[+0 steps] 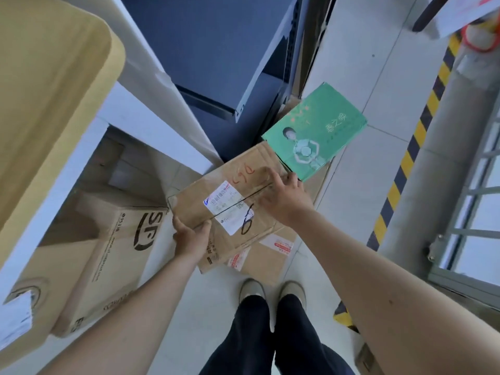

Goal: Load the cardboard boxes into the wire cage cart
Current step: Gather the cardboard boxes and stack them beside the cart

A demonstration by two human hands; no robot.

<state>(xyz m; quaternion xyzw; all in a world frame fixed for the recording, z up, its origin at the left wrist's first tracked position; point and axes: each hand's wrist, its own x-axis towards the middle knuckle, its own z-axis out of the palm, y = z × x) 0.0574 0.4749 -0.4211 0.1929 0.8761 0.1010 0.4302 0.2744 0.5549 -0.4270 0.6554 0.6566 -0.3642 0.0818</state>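
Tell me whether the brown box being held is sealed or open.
Sealed. The brown box has its flaps lying flat and shut, and a shipping label is stuck across the centre seam.

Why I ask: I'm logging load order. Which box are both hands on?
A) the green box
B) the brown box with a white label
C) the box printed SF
B: the left hand grips a near corner of the brown box, the right hand rests on its top; the green box lies beyond.
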